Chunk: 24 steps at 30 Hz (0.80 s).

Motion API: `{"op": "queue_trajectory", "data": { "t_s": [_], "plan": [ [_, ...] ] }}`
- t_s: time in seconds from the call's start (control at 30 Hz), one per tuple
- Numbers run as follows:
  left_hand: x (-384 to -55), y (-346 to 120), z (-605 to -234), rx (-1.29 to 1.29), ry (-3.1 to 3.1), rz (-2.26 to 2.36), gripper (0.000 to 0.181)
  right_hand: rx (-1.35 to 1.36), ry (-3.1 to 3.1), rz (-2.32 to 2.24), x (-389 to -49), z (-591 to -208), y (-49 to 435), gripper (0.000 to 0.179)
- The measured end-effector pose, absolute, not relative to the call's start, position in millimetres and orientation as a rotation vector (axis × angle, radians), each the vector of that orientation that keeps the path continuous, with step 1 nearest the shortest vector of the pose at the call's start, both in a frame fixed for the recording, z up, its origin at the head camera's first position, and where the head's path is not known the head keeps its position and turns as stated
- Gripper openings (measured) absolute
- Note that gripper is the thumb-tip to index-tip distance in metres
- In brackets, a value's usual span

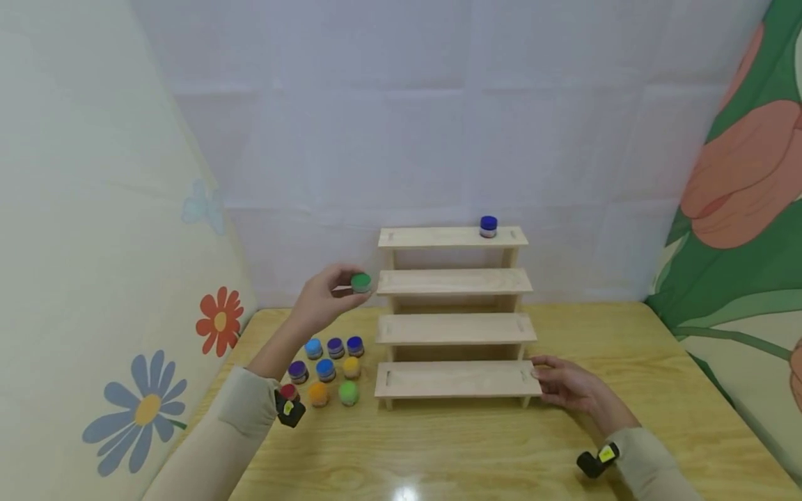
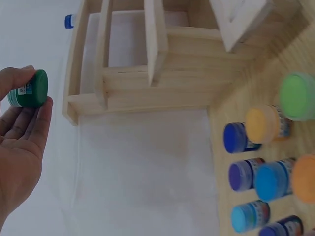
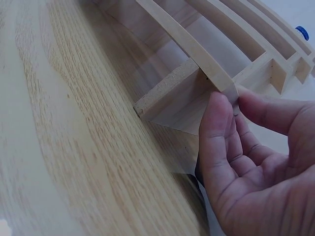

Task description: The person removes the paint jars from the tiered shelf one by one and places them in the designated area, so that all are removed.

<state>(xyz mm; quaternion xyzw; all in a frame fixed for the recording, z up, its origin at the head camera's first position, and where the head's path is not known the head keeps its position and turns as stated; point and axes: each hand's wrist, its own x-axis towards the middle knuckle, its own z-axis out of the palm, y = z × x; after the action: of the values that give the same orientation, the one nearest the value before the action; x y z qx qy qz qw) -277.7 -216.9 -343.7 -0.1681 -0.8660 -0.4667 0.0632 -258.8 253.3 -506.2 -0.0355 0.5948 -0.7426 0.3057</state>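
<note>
My left hand (image 1: 324, 298) pinches a small green-lidded paint jar (image 1: 360, 282) between thumb and fingers, raised beside the left end of the wooden tiered shelf (image 1: 454, 282). In the left wrist view the green jar (image 2: 32, 89) lies tilted on its side in the fingers, its label partly covered by the thumb. My right hand (image 1: 567, 384) grips the right end of the lowest shelf board, and the right wrist view has the thumb and forefinger at that board's corner (image 3: 227, 90). A blue-lidded jar (image 1: 489, 226) stands on the top board, toward the right.
Several jars stand grouped on the wooden table (image 1: 451, 452) left of the shelf, among them a yellow one (image 1: 351, 367), an orange one (image 1: 318, 394) and a light green one (image 1: 348, 393). My left sleeve hides part of a red jar (image 1: 289, 392). A white cloth (image 1: 351, 153) hangs behind.
</note>
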Motion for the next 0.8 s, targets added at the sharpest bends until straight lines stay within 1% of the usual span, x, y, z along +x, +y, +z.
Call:
{"op": "queue_trajectory", "data": {
  "t_s": [0.23, 0.43, 0.6, 0.8],
  "plan": [
    [-258, -232, -363, -0.523, -2.608, -1.421, 0.045, -0.104, 1.573, -1.964, -258, -504, 254, 0.019],
    [-243, -239, -376, -0.485, -2.634, -1.412, 0.045, -0.102, 1.567, -1.969, -258, -504, 254, 0.019],
    [-232, -243, -385, -0.456, -2.648, -1.428, 0.044, -0.091, 1.593, -1.957, -259, -504, 253, 0.023],
    [-228, -249, -398, -0.465, -2.649, -1.439, 0.043, -0.069, 1.624, -1.943, -260, -503, 252, 0.028]
  ]
}}
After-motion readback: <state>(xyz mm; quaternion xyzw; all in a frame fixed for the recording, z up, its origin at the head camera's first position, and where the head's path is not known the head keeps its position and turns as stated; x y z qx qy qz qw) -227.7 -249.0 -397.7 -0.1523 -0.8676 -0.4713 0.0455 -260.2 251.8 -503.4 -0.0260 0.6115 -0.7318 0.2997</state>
